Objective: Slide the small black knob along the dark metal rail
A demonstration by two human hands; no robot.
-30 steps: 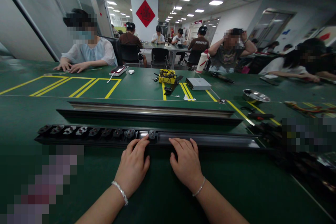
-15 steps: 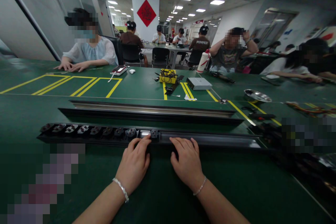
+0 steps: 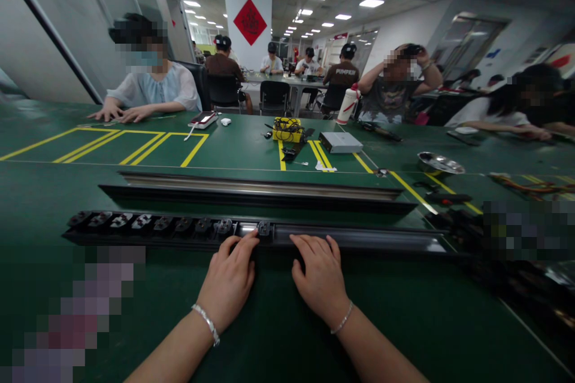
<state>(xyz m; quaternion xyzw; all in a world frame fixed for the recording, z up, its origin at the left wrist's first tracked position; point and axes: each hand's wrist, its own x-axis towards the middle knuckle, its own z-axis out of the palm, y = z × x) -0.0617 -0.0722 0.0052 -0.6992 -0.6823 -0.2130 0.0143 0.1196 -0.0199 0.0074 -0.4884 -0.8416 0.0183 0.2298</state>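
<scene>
A long black rail [image 3: 359, 239] lies across the green table [image 3: 278, 335] in front of me. Several socket modules [image 3: 148, 222] fill its left half. My left hand [image 3: 229, 281] rests palm down at the rail's near edge, its fingertips touching the rail beside the last module [image 3: 263, 228]. My right hand [image 3: 320, 278] lies flat next to it, fingers spread against the rail's empty stretch. Neither hand grips anything.
A second long rail [image 3: 256, 191] lies parallel just beyond. Farther back sit a yellow box with cables [image 3: 286, 130], a grey box [image 3: 340, 142], a metal bowl [image 3: 439, 163] and a phone [image 3: 203, 120]. Several people sit around the tables. Dark parts crowd the right edge [image 3: 516, 263].
Both hands have stayed at the rail's near edge; only the view shifted slightly.
</scene>
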